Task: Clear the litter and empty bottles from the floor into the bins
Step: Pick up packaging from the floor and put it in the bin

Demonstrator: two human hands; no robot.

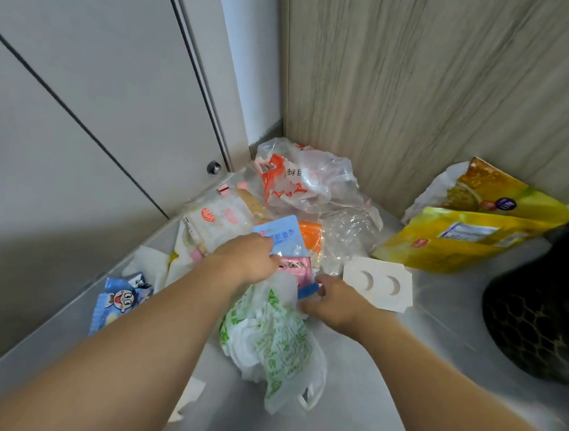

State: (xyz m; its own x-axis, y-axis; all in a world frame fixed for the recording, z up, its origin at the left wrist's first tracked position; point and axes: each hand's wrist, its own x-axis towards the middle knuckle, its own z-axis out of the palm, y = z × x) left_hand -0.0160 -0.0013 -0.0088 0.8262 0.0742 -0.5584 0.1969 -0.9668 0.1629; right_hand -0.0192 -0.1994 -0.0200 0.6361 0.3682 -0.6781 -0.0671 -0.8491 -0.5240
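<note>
Litter is heaped in the floor corner: clear plastic bags (pixel 313 180) at the back, a light blue packet (pixel 283 232), a pink wrapper (pixel 294 266) and a white bag with green print (pixel 272 338) in front. My left hand (pixel 246 258) grips the top of the white-green bag together with the pink wrapper. My right hand (pixel 332 303) pinches a small blue strip (pixel 307 290) beside that bag. A blue cartoon wrapper (pixel 119 302) lies at the left, and white tissue (pixel 150 263) behind it. Yellow snack bags (pixel 459 241) lean at the right.
A white cardboard insert (pixel 378 283) with two round cut-outs lies on the grey floor (pixel 438 332). A dark patterned bin or bag (pixel 550 307) stands at the right edge. White cabinet doors (pixel 80 94) close the left; a wood-grain panel (pixel 424 90) closes the back right.
</note>
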